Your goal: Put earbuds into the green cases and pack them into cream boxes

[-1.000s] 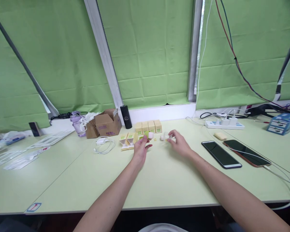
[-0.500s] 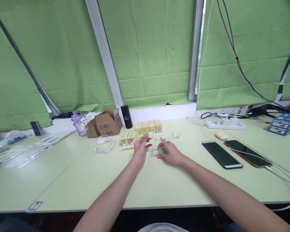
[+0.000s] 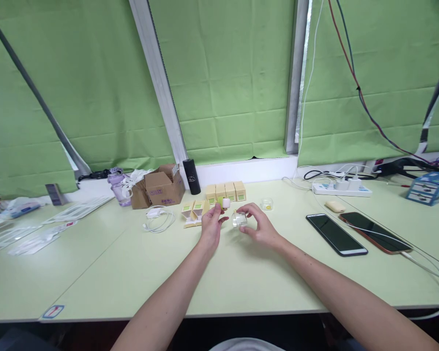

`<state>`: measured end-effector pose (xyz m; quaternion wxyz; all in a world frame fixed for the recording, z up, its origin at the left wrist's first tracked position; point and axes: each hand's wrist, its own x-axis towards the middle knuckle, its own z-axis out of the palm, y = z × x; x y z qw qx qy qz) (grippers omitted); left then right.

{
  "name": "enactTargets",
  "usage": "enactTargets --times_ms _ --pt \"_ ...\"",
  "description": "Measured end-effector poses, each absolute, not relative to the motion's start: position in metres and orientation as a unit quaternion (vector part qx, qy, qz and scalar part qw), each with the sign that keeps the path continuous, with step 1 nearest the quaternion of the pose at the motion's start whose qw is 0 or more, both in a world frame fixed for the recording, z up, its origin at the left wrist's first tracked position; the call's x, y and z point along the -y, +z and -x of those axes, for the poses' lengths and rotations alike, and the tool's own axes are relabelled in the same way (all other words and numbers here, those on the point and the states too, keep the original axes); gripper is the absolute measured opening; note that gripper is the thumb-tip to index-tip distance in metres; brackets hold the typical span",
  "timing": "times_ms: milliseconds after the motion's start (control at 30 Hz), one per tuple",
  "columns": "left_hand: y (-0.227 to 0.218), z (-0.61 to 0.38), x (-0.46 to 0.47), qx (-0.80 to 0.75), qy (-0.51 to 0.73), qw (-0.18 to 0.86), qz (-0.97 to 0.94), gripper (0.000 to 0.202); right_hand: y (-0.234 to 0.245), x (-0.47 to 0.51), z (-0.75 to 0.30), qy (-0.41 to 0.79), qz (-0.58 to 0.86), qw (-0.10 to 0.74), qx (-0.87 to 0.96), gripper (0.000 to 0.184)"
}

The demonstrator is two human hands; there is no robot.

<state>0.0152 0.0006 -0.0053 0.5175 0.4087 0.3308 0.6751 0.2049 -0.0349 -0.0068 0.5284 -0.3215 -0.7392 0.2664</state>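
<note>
My left hand [image 3: 211, 228] pinches a small green and pale pink block [image 3: 225, 203] between thumb and fingers. A small clear plastic case [image 3: 238, 220], tilted on its side above the table, is gripped in my right hand [image 3: 260, 227] by thumb and fingertips. Its open side seems to face my left hand. Beyond my right hand stands another clear case [image 3: 267, 204] with a yellow spot inside. Small cream boxes with green windows [image 3: 238, 191] line up behind my hands. More of these boxes [image 3: 193, 210] lie tilted just left of my left hand.
To the left are a white charger with cable [image 3: 157, 214], a cardboard box [image 3: 165, 186], a black cylinder [image 3: 191, 177] and a purple bottle [image 3: 120, 189]. Two phones [image 3: 336, 234], a cream oval case [image 3: 334, 206] and a power strip [image 3: 362, 191] lie to the right.
My right hand has lifted the clear case off the table and tipped it sideways. My left hand has shifted slightly left with the green and pink block.
</note>
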Motion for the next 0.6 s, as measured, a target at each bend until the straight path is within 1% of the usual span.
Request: enactTargets --times_ms 67,133,233,367,467,600 --pt "-0.006 -0.015 -0.001 -0.332 0.675 0.515 -0.411 0.053 -0.007 0.035 -0.202 0.302 0.311 0.546 0.717 0.038" --pt "-0.006 -0.015 -0.002 -0.335 0.675 0.513 -0.412 0.054 -0.008 0.033 -0.199 0.367 0.296 0.570 0.673 0.039" --pt "-0.005 -0.015 -0.001 -0.339 0.675 0.510 -0.412 0.055 -0.010 0.027 -0.195 0.475 0.277 0.591 0.590 0.044" --pt "-0.004 -0.016 0.000 -0.345 0.673 0.506 -0.415 0.057 -0.010 0.021 -0.195 0.575 0.264 0.602 0.487 0.052" --pt "-0.005 -0.016 -0.001 -0.352 0.671 0.503 -0.416 0.057 -0.012 0.020 -0.197 0.630 0.260 0.595 0.427 0.050" --pt "-0.006 -0.016 -0.001 -0.352 0.667 0.504 -0.420 0.057 -0.015 0.017 -0.202 0.659 0.274 0.578 0.396 0.045"
